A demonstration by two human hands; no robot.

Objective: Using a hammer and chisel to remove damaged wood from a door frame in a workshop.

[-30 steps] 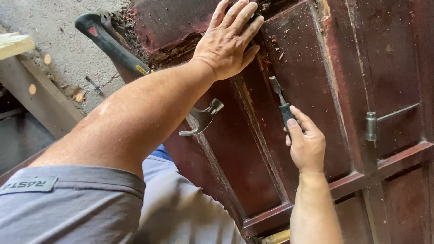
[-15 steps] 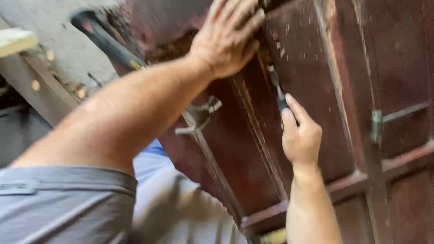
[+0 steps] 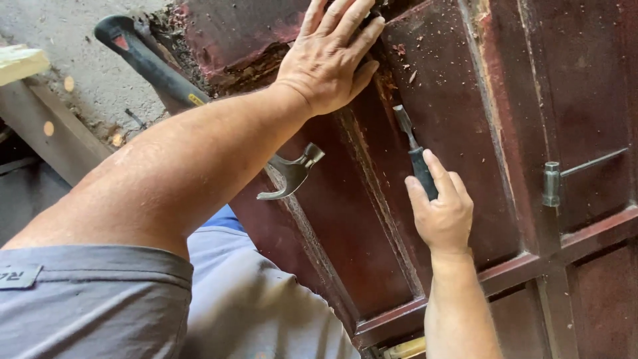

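The right hand (image 3: 444, 214) is wrapped around the black handle of a chisel (image 3: 413, 155), whose blade lies against a groove in the dark red wooden door (image 3: 465, 100). The left hand (image 3: 330, 56) presses flat, fingers spread and holding nothing, on the door's damaged upper edge. A claw hammer (image 3: 166, 80) rests on the door beneath the left forearm. A metal hinge (image 3: 551, 184) sits to the right.

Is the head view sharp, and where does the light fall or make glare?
Head view: sharp, no motion blur; bright daylight on the left hand and forearm; glint on the claw hammer head; the chisel in the right hand is clear; lower door is dimmer.
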